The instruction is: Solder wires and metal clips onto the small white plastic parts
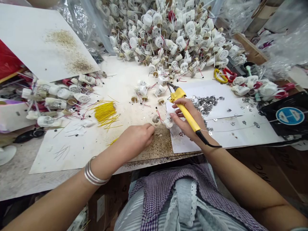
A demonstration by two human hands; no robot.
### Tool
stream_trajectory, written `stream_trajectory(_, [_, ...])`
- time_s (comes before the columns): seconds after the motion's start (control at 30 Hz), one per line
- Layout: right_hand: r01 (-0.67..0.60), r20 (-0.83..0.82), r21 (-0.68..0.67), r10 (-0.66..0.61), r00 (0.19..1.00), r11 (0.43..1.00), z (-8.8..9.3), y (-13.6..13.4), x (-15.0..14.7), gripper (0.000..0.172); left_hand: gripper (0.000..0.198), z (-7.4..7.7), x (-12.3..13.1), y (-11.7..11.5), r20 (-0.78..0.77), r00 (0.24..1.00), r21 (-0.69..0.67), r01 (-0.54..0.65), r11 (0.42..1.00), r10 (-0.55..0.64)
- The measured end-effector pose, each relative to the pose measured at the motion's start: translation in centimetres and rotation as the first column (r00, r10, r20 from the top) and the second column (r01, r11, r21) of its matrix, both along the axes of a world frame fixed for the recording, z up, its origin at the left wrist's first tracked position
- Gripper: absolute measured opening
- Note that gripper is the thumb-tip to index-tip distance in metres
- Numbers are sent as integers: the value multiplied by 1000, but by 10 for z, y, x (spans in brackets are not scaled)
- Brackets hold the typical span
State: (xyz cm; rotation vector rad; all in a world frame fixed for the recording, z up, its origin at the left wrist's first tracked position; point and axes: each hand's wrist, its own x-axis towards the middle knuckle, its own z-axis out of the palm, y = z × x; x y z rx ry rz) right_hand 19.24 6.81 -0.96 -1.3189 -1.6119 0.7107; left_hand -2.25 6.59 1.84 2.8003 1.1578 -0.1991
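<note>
glossy plastic soldering iron handle (187, 114)

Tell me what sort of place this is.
Most likely a small electronics assembly workshop: a yellow soldering iron in hand, a large heap of white wired plastic components, and a bundle of yellow wires on the bench.

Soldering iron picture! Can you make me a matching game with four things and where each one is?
Things:
1. yellow soldering iron
2. bunch of yellow wires
3. silver bangles
4. shiny metal scraps

Places:
A. around the left wrist
B. on the white paper at the right
C. held in the right hand
D. on the bench, left of the hands

Pairs: 1-C, 2-D, 3-A, 4-B
</note>
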Motion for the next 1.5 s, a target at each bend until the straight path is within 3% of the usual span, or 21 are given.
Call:
stream_trajectory(0.07, [-28,15,3,28,999,1000,-1,1,-1,34,10,-3,1,-14,173,985,19,4,1000,-7])
stream_trajectory(0.13, [-59,38,10,59,998,998,-1,2,-4,34,13,-4,4,-24,266,960,119,57,991,-87])
stream_trajectory(0.27, [-126,90,10,124,988,992,2,2,-13,34,23,-11,15,-30,212,936,313,206,927,-280])
stream_trajectory(0.43, [-200,174,22,193,966,980,2,3,-21,36,19,-29,18,-33,162,955,384,172,907,-250])
stream_trajectory(0.5, [-218,211,32,206,956,975,-1,3,-22,37,16,-34,17,-37,227,957,363,91,927,-183])
stream_trajectory(0.57, [-235,242,46,217,946,971,-5,2,-21,38,13,-35,16,-41,351,936,280,-77,957,-28])
stream_trajectory(0.63, [-231,250,82,204,946,970,-8,-3,-20,37,10,-33,15,-44,491,852,110,-268,957,182])
stream_trajectory(0.7, [-184,220,137,151,964,973,-8,-13,-18,35,8,-30,16,-45,572,730,-102,-390,915,374])
stream_trajectory(0.8, [-108,114,181,88,990,978,-6,-35,-17,32,6,-27,16,-43,604,580,-320,-450,833,546])
stream_trajectory(0.9, [-135,74,176,123,990,975,-8,-53,-20,34,6,-26,18,-41,622,526,-365,-460,809,580])
stream_trajectory(0.97, [-167,93,182,152,984,969,-11,-59,-22,35,6,-25,20,-42,621,569,-277,-484,830,539])
stream_trajectory(1.07, [-197,118,191,177,977,962,-14,-61,-24,36,10,-20,23,-44,531,729,1,-510,860,431])
stream_trajectory(1.2, [-208,102,205,190,976,957,-13,-59,-23,36,18,-13,27,-50,370,868,278,-443,852,330])
stream_trajectory(1.37, [-179,35,144,176,984,973,-15,-59,-17,34,13,-15,29,-50,386,882,308,-399,864,270])
stream_trajectory(1.5, [-113,-38,102,117,992,988,-16,-61,-7,39,10,-16,27,-43,403,845,199,-456,868,351])
